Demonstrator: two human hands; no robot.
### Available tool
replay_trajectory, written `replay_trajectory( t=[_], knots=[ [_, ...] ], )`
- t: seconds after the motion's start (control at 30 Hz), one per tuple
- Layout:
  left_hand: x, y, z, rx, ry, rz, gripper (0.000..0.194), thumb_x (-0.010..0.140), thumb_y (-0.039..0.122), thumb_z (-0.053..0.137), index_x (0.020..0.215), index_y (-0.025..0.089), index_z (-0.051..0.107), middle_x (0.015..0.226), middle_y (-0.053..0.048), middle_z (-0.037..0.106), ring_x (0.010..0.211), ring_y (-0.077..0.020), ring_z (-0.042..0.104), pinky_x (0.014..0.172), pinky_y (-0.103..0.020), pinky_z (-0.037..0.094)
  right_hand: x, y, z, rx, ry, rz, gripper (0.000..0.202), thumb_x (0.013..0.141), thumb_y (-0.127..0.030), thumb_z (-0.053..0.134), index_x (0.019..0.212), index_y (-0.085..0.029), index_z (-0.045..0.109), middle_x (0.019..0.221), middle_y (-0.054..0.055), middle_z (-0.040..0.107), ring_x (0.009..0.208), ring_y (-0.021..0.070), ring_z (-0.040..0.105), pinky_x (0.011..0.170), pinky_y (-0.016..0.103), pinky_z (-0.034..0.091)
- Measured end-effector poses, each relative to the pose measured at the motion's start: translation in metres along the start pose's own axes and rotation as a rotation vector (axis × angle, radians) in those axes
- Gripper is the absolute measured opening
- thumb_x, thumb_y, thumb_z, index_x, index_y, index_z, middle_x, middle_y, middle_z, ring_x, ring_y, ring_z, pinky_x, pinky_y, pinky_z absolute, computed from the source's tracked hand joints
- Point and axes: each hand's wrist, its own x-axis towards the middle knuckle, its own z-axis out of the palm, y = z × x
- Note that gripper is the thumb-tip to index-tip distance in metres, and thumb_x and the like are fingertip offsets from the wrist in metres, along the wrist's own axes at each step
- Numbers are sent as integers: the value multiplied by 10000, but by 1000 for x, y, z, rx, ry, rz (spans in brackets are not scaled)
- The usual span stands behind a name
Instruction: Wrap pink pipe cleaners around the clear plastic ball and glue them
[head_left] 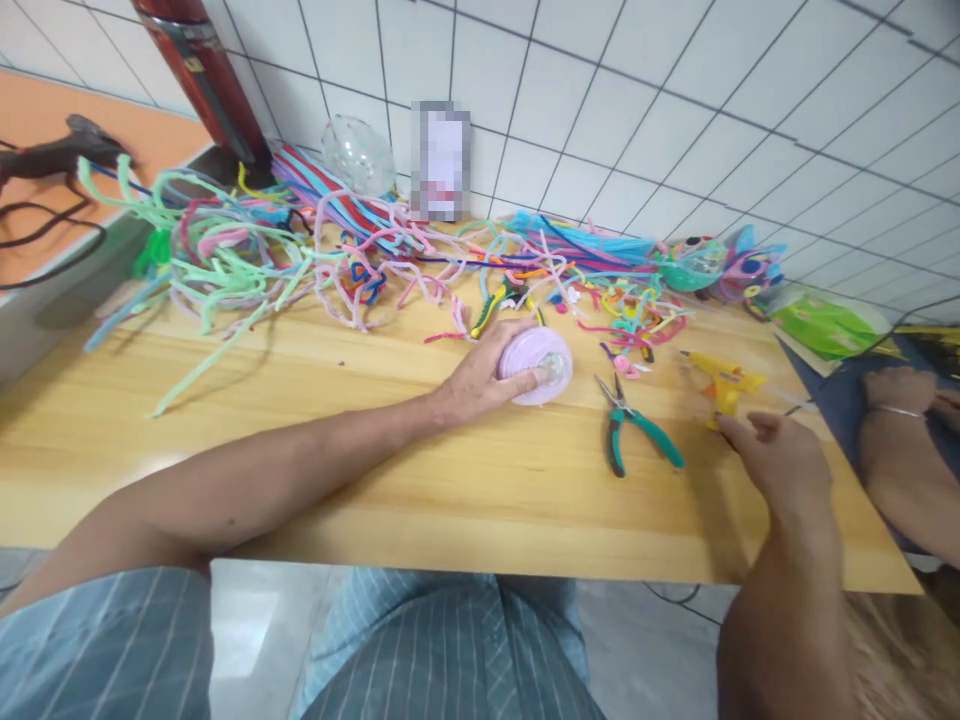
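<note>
My left hand (480, 378) is wrapped round a lilac disc-like coil (525, 352), with the thumb across its face. A clear, shiny piece (553, 368) shows at the coil's right side. Over on the right, my right hand (791, 462) has its curled fingertips at the lower end of the handle of a yellow glue gun (726, 378), whose nozzle points left. Between my hands lie pliers (628, 425) with green and dark handles, their jaws slightly apart. Behind the coil is a yellow-and-dark handled tool (491, 305), partly covered by pipe cleaners.
Tangled pipe cleaners (247, 265) line the wall, with a clear ball (358, 155) and a pixelated upright object (440, 160) behind. Decorated balls (694, 262) and a green packet (829, 325) lie at right. Another person's arm (904, 440) rests beyond the table's right edge.
</note>
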Motion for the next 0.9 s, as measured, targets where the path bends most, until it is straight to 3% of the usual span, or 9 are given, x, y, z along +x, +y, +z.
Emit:
replay_trajectory(
  t=[0.07,0.17,0.27,0.4,0.6,0.73,0.9],
  knots=[
    [1,-1,1,-17,10,-8,680,958,575,736,1487,202,524,1483,-174,605,1440,-324,587,1257,-525,466,-23,-20,-9,-39,-8,92,353,699,-626,875,657,-341,670,647,63,595,625,262,546,678,501,457],
    [0,-3,1,-39,17,-23,660,959,554,745,1484,221,522,1486,-164,598,1441,-316,581,1259,-529,461,-57,-70,-3,249,-125,95,352,767,-624,830,961,-333,789,1018,136,781,897,314,712,908,583,550],
    [-1,-2,1,-63,20,-50,658,962,540,745,1490,221,516,1494,-164,589,1441,-317,577,1261,-536,452,-77,-127,23,449,-262,-46,409,868,-599,767,1164,-317,755,1343,123,750,1145,320,731,1087,617,539],
    [-2,1,1,-78,23,-63,666,959,553,742,1487,218,511,1511,-166,580,1454,-328,561,1272,-549,432,-80,-176,70,641,-348,-172,465,942,-576,699,1314,-300,656,1450,108,692,1403,304,633,1188,582,517],
    [-3,4,2,-91,66,-93,659,978,590,710,1477,218,493,1489,-171,580,1430,-311,565,1257,-531,446,-89,-194,118,751,-349,-186,555,973,-581,657,1432,-278,580,1516,126,648,1438,287,611,1238,552,490],
    [-3,5,2,-92,67,-92,652,981,598,702,1470,223,489,1487,-162,579,1434,-309,559,1262,-521,442,-97,-191,127,756,-375,-191,608,1003,-575,625,1532,-296,511,1617,117,579,1495,277,577,1259,536,484],
    [-4,5,1,-84,45,-88,660,994,619,673,1483,228,466,1497,-161,565,1449,-307,547,1272,-511,432,-99,-184,127,664,-379,-302,637,1033,-562,591,1606,-316,461,1693,102,510,1556,291,517,1289,564,453]
  ],
)
